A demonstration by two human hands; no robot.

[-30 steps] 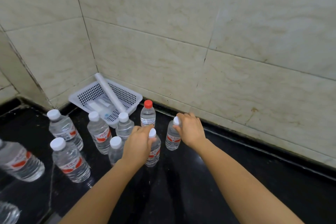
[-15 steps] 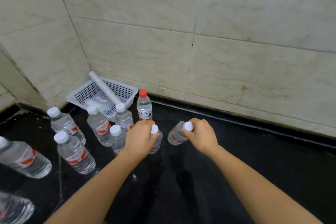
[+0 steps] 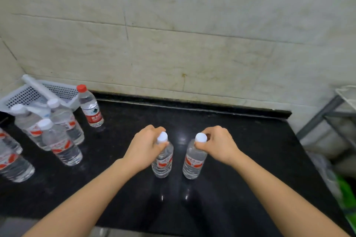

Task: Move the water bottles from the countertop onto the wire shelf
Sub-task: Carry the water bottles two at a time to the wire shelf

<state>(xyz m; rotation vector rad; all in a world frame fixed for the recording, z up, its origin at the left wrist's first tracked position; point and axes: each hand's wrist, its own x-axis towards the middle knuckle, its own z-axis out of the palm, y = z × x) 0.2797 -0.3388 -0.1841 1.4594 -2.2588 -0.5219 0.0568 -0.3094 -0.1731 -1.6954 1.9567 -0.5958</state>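
Observation:
My left hand (image 3: 143, 147) grips a white-capped water bottle (image 3: 162, 161) by its neck, and my right hand (image 3: 219, 145) grips a second white-capped water bottle (image 3: 193, 161) the same way. Both bottles hang upright over the middle of the black countertop (image 3: 240, 140), side by side. Several more clear bottles (image 3: 61, 144) with red labels stand at the left, and a red-capped bottle (image 3: 89, 107) stands near the wall. A corner of the wire shelf (image 3: 327, 113) shows at the right edge, beyond the counter's end.
A white perforated basket (image 3: 25, 95) with a white tube across it sits in the left back corner. A tiled wall runs behind the counter. Right of the counter's edge there is a drop with bags and something green (image 3: 346, 196) below.
Both hands have carried their bottles away from the cluster on the left toward the middle of the counter. The view has swung right, and the wire shelf has come into sight.

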